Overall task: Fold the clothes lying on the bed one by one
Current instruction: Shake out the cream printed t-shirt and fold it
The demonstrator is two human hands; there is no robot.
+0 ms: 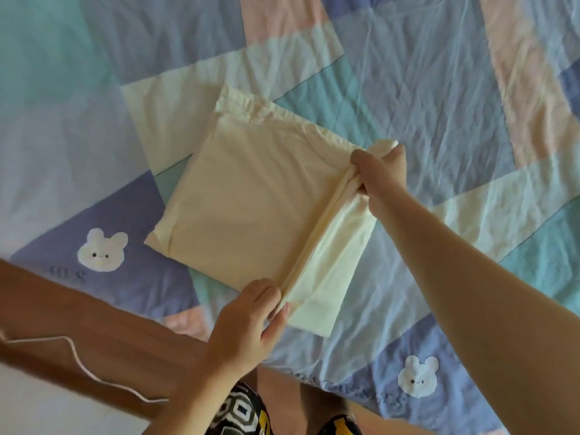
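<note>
Cream garment (251, 196) on patchwork bed (439, 89), nearly folded into a flat rectangle. Left hand (251, 321) and right hand (381, 174) each pinching its last fold. No other clothes visible.

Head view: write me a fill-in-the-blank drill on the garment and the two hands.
1. The folded garment is pale ____ in colour.
2. The right hand pinches the garment's ____ end, away from the person.
3. The bedsheet carries white ____ faces.
4. The left hand has its grip on the garment's ____ end.

Missing words: yellow; far; bunny; near
</note>
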